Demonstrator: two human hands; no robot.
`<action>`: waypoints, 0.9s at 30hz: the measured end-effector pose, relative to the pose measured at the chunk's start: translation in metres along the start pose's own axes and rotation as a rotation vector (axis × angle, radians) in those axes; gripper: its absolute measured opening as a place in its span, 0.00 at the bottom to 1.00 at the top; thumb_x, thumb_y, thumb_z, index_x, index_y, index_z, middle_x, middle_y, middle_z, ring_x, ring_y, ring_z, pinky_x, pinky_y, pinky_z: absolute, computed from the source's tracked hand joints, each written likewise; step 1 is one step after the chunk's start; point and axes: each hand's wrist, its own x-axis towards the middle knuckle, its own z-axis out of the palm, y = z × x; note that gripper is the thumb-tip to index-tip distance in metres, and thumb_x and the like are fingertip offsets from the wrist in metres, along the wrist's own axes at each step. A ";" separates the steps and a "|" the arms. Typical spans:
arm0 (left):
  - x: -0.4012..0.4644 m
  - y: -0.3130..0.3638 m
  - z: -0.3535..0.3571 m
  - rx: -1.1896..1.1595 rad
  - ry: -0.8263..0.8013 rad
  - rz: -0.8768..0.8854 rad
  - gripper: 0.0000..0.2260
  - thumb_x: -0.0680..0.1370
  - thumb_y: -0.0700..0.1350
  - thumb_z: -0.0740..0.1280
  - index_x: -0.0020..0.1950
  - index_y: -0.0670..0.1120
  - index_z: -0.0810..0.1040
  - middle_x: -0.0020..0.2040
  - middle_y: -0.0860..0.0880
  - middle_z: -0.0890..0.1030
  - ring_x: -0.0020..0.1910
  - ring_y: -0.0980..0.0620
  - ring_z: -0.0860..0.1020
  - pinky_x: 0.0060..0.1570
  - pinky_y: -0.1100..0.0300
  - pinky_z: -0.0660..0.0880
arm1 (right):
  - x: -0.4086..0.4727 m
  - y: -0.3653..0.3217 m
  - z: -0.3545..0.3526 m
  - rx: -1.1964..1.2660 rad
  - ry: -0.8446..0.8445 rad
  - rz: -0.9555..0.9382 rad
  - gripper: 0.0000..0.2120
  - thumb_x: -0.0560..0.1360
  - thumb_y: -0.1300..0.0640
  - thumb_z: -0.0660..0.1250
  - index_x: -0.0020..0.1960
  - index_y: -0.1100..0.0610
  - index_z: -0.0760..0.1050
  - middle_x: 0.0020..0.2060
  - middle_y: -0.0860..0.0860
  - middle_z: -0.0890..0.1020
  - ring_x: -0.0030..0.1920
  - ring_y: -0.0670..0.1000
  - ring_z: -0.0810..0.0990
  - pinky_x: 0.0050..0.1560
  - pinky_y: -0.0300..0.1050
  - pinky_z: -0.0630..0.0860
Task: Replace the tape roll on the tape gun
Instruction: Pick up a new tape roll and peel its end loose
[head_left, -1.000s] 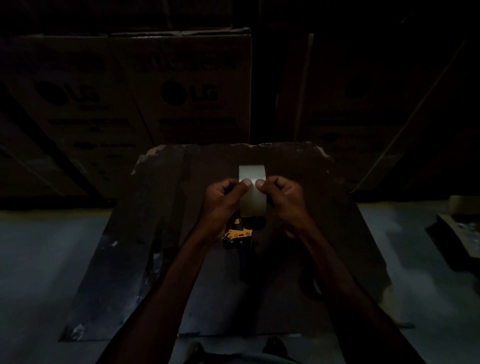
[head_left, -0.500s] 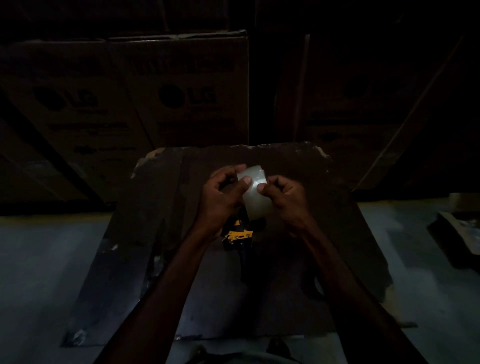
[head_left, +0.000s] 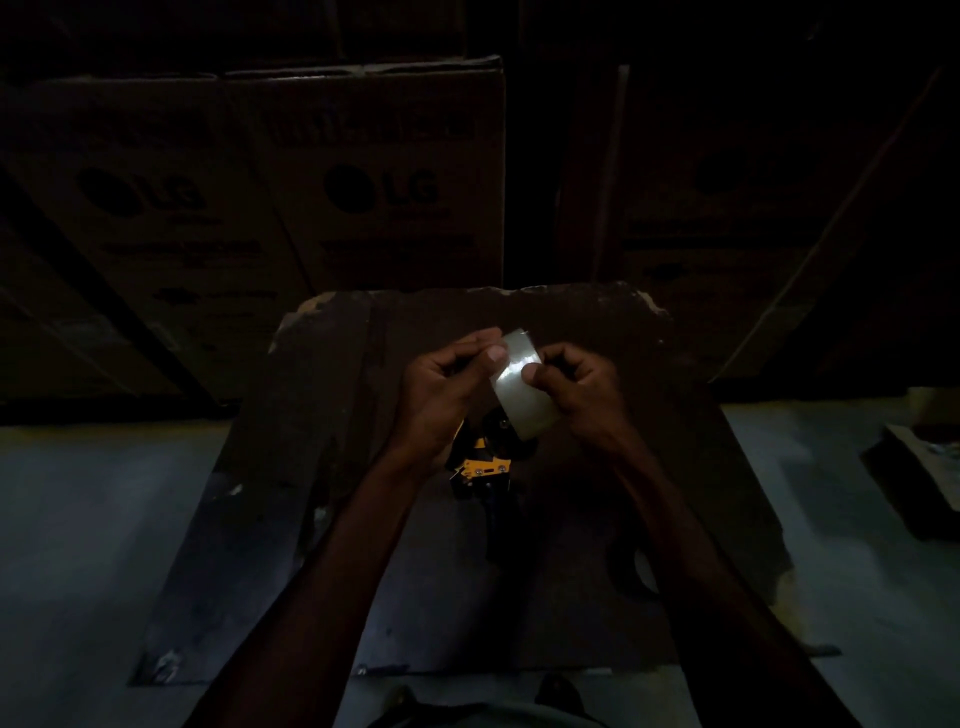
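Two hands pinch tape over dark board; cartons behind, probably stacked.

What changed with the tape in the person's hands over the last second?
The tape roll went from square-on to tilted, top leaning left. The left hand shifted its thumb up to the roll's top edge; the right hand kept its pinch. The tape gun stayed on the board.
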 end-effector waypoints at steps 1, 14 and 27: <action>0.000 -0.002 0.000 -0.013 0.005 -0.029 0.07 0.74 0.40 0.69 0.51 0.44 0.82 0.58 0.47 0.82 0.56 0.52 0.81 0.50 0.61 0.79 | 0.001 0.001 -0.001 -0.003 -0.005 -0.001 0.08 0.74 0.63 0.71 0.40 0.51 0.78 0.38 0.49 0.82 0.35 0.42 0.80 0.34 0.39 0.74; -0.001 -0.004 -0.010 -0.227 0.138 -0.216 0.05 0.77 0.42 0.66 0.49 0.43 0.81 0.47 0.47 0.84 0.51 0.51 0.81 0.46 0.62 0.79 | -0.002 0.027 0.003 0.062 -0.006 0.183 0.15 0.70 0.55 0.69 0.57 0.54 0.73 0.49 0.52 0.79 0.43 0.50 0.78 0.32 0.41 0.75; -0.002 -0.003 -0.030 -0.106 0.105 -0.281 0.05 0.80 0.45 0.62 0.46 0.47 0.75 0.35 0.50 0.84 0.36 0.49 0.82 0.41 0.53 0.77 | 0.011 0.024 -0.023 -0.111 -0.215 0.237 0.30 0.70 0.50 0.73 0.70 0.52 0.69 0.52 0.48 0.80 0.48 0.46 0.81 0.40 0.37 0.76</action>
